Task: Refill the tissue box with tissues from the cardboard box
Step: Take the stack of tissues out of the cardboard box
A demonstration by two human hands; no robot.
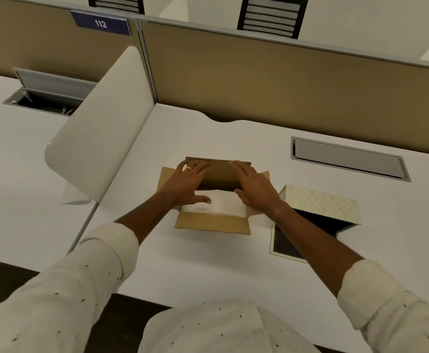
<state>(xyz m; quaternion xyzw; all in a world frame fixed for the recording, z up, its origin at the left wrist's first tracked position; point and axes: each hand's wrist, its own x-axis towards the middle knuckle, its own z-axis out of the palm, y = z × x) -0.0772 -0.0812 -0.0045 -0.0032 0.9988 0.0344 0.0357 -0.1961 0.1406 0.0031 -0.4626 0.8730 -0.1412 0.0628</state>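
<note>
- Box [212, 221]: plain brown cardboard, matt.
- Tissues [227, 203]: soft white paper.
- Tissue box [321, 203]: cream card with a leaf pattern, dark inside.
- Desk [208, 263]: smooth white, slight sheen.
- Partition [284, 80]: tan cloth, metal-trimmed.
- Sleeve [68, 289]: cream cloth, speckled.

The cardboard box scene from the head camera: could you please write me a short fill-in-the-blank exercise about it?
1. Both hands, left hand and right hand, rest on the far flap of the ___ box.
2. The patterned tissue box stands to the ___ of the cardboard box.
3. The tissues inside the cardboard box are ___ in colour.
4. A ring shows on the ___ hand.

Missing words: cardboard; right; white; left
</note>
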